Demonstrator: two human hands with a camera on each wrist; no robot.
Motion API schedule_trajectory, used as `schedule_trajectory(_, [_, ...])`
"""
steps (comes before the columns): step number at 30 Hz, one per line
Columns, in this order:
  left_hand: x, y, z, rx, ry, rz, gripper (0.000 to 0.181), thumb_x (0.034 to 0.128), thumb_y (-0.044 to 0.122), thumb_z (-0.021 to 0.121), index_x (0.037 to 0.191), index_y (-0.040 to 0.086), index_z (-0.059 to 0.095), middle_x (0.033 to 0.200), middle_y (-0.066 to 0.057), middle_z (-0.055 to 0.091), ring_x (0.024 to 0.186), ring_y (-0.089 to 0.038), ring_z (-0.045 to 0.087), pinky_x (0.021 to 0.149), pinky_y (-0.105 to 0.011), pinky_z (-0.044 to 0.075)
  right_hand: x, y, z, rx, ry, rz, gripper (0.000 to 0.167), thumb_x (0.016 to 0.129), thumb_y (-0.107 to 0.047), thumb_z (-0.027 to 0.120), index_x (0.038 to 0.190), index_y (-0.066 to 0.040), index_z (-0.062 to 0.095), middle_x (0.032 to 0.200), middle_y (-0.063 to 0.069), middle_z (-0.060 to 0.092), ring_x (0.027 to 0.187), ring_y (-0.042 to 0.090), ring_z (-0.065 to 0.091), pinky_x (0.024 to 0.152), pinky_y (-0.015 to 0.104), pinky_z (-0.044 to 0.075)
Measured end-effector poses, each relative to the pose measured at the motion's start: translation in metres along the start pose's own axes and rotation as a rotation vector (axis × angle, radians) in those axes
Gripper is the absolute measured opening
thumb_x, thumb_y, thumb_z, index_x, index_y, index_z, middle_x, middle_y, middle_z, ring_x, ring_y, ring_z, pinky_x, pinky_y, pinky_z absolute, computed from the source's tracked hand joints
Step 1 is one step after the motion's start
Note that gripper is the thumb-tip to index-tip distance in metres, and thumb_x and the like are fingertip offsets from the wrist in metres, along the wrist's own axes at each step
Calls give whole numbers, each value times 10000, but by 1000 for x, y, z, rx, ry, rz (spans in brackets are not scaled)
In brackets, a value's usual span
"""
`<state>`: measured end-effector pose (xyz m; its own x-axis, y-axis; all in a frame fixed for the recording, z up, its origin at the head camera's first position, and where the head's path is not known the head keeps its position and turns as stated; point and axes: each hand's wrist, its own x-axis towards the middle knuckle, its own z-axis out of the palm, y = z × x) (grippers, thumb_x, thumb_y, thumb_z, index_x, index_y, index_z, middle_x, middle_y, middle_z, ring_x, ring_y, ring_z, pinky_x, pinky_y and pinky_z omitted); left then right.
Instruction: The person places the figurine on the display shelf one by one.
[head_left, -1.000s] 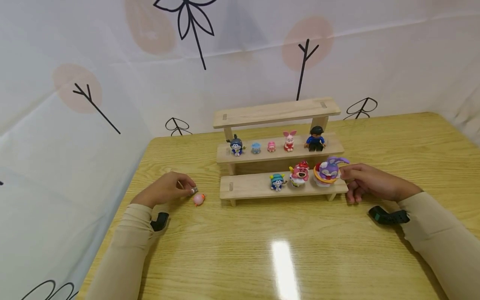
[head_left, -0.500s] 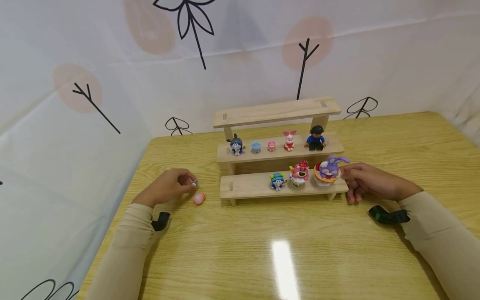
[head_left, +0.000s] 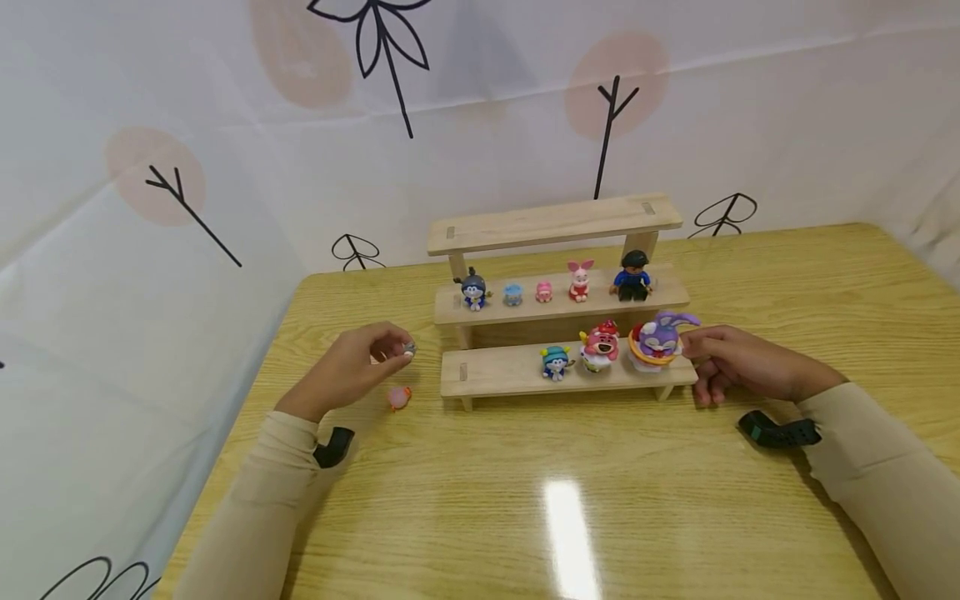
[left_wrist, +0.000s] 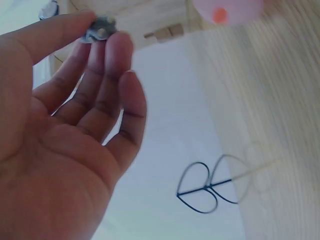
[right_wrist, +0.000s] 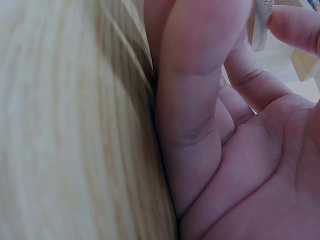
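My left hand point(head_left: 360, 365) pinches a small grey figurine point(head_left: 409, 349) between thumb and fingertips, above the table to the left of the stepped wooden display shelf point(head_left: 487, 379). The same grey figurine point(left_wrist: 100, 30) shows at the fingertips in the left wrist view; its details are blurred. Below that hand, a small pink figurine point(head_left: 400, 398) with orange parts sits on the table. At the other end, my right hand point(head_left: 738, 364) grips the end of the bottom tier, beside a purple rabbit figurine point(head_left: 660, 340). In the right wrist view, thumb and finger meet the board's edge point(right_wrist: 261, 25).
Along the bottom tier also stand a red-and-pink bear figurine point(head_left: 600, 346) and a blue figurine with a teal hat point(head_left: 555, 363). Several figurines line the middle tier, including a black-capped toy man point(head_left: 633, 277). A patterned cloth point(head_left: 510, 125) hangs behind the table point(head_left: 450, 500).
My left hand has lifted the grey figurine off the table and carried it up and to the right. The right hand stays on the shelf's end. The pink figurine has not moved.
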<state>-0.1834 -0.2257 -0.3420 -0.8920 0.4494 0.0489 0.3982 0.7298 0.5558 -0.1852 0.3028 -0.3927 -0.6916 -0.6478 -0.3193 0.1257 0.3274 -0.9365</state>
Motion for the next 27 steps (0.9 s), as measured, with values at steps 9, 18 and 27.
schedule_trajectory(9, [1,27,7,-44,112,160,149,942,171,711,1083,138,675,935,34,692,820,-90,630,740,-378,578,1,0,1,-22,23,19,314,1112,-238,297,1162,-48,542,761,78,702,665,178,675,604,348,591])
schedule_trajectory(18, [13,51,22,-74,87,261,153,941,143,704,1087,119,664,993,19,676,855,-78,639,785,-366,597,0,0,1,-18,25,24,308,1112,-244,300,1151,-59,544,761,72,704,670,174,679,606,340,593])
schedule_trajectory(27, [26,70,38,-134,-14,268,147,932,117,715,1066,101,658,984,11,690,867,-74,659,795,-314,602,1,0,2,-25,32,27,319,1112,-243,296,1178,-30,525,755,78,702,656,171,672,602,344,592])
